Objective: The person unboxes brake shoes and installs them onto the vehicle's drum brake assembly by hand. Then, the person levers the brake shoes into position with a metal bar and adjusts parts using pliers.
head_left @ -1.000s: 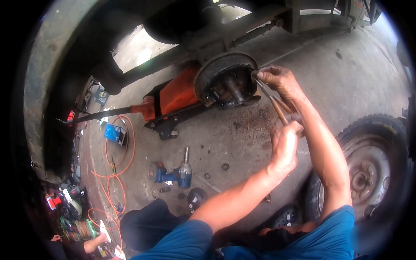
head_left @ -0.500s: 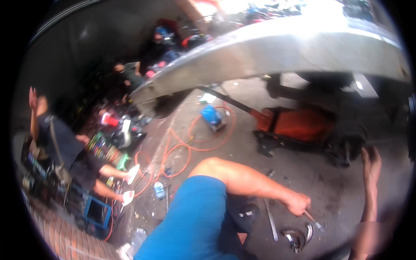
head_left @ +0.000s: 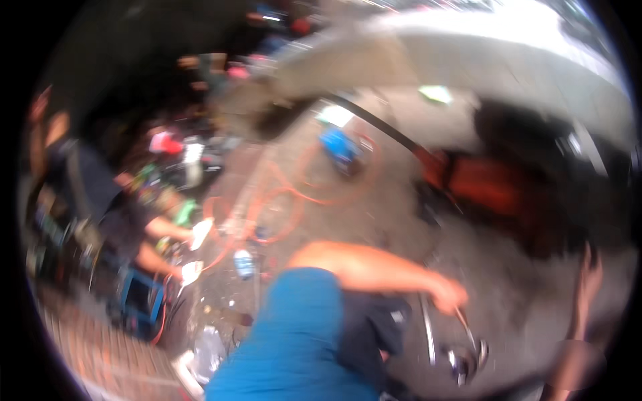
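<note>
The picture is smeared by motion. My left arm in a blue sleeve reaches right across the middle; my left hand (head_left: 447, 294) is closed on a thin metal tool (head_left: 468, 331) that slants down to dark metal parts (head_left: 463, 361) on the concrete. Beside them lies a long metal bar (head_left: 426, 331). My right hand (head_left: 590, 271) is at the far right with its fingers stretched upward and nothing in it, just below the dark wheel hub (head_left: 555, 214). An orange floor jack (head_left: 481, 182) sits under the hub.
A grey vehicle body (head_left: 468, 53) arches overhead. An orange hose (head_left: 281, 200) coils on the floor near a blue object (head_left: 338, 144) and a small bottle (head_left: 244, 264). At left another person (head_left: 100, 207) crouches by a blue crate (head_left: 140, 301) among scattered tools.
My view has swung left, away from the hub. Both hands left the wrench and hub; my left hand dropped to tools on the floor, my right stayed near the hub.
</note>
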Tool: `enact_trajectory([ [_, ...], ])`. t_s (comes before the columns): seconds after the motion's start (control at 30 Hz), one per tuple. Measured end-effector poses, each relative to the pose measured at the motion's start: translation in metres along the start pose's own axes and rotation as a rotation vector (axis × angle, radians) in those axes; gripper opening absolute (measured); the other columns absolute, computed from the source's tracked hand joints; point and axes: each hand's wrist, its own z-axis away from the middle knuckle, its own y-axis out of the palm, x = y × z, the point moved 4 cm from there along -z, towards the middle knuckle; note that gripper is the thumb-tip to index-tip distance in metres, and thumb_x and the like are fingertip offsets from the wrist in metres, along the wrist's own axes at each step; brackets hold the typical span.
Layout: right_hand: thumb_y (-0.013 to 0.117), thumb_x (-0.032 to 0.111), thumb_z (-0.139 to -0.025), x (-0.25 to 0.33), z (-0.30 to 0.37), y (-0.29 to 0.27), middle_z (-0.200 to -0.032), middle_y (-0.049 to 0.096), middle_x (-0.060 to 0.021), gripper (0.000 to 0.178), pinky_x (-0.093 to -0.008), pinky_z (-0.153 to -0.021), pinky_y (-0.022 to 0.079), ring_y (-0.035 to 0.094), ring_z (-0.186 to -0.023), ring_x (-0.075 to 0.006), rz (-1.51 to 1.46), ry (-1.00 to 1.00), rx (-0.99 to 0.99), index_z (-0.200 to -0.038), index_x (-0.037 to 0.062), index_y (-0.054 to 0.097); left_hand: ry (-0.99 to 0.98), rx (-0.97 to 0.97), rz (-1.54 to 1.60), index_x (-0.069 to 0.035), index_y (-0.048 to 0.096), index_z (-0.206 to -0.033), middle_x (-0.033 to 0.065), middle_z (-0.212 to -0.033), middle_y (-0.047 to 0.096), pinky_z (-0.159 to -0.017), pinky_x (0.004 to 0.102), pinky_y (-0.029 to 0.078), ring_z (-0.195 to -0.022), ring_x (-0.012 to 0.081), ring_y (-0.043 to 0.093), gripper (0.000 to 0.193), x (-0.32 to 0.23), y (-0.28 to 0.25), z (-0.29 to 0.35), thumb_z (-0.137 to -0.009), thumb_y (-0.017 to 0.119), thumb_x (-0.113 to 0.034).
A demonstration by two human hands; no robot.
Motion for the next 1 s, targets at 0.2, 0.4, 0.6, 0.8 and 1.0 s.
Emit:
enact_trajectory([
  [0.2,0.059,0.022,-0.086,-0.023,0.071,0.053,-0.081,0.067,-0.0161,0.023,-0.0381,-0.066,0.049,0.064,-0.071,-0.0268,-0.075,0.254,0.508,-0.096,0.0038,0.067,-0.323,-0.128,0.122,-0.008,0.063,-0.109,0.0176,-0.108,0.061,-0.082,0.0416,0.048,-0.1,0.0311,0.06,0.041,-0.014,-0.036,0.076,-0.071,0.048,-0.003],
  [0.4,0.061,0.019,-0.075,-0.093,0.166,0.032,-0.085,0.066,-0.0163,0.014,-0.041,-0.071,0.051,0.064,-0.081,-0.034,0.468,0.171,0.855,-0.082,0.0084,0.068,-0.48,-0.091,0.059,-0.005,0.061,-0.11,0.0198,-0.113,0.059,-0.092,0.0421,0.044,-0.108,0.0364,0.055,0.04,-0.001,-0.023,0.07,-0.073,0.046,-0.002],
  [0.6,0.063,0.019,-0.073,-0.117,0.215,0.046,-0.078,0.065,-0.0175,0.014,-0.0419,-0.07,0.051,0.063,-0.078,-0.0354,0.474,0.084,0.966,-0.079,0.0065,0.065,-0.575,0.069,0.202,-0.001,0.059,-0.115,0.0228,-0.116,0.057,-0.094,0.0415,0.043,-0.111,0.0364,0.052,0.045,-0.016,0.009,0.064,-0.071,0.049,-0.004],
  [0.8,0.066,0.021,-0.075,-0.101,0.209,0.057,-0.078,0.064,-0.0155,0.016,-0.0432,-0.069,0.051,0.062,-0.078,-0.0359,0.474,0.031,0.966,-0.086,0.0097,0.065,-0.318,0.114,-0.07,-0.002,0.061,-0.111,0.0197,-0.111,0.058,-0.093,0.0419,0.043,-0.109,0.0361,0.053,0.04,-0.002,0.026,0.068,-0.072,0.05,-0.005],
  [1.0,0.057,0.018,-0.071,-0.111,0.197,0.069,-0.079,0.065,-0.016,0.012,-0.0436,-0.068,0.05,0.062,-0.077,-0.0342,0.432,-0.04,0.819,-0.077,0.0073,0.06,-0.389,0.067,0.03,-0.001,0.061,-0.109,0.0199,-0.111,0.058,-0.094,0.0411,0.042,-0.109,0.036,0.053,0.04,0.007,0.022,0.062,-0.071,0.048,-0.003],
])
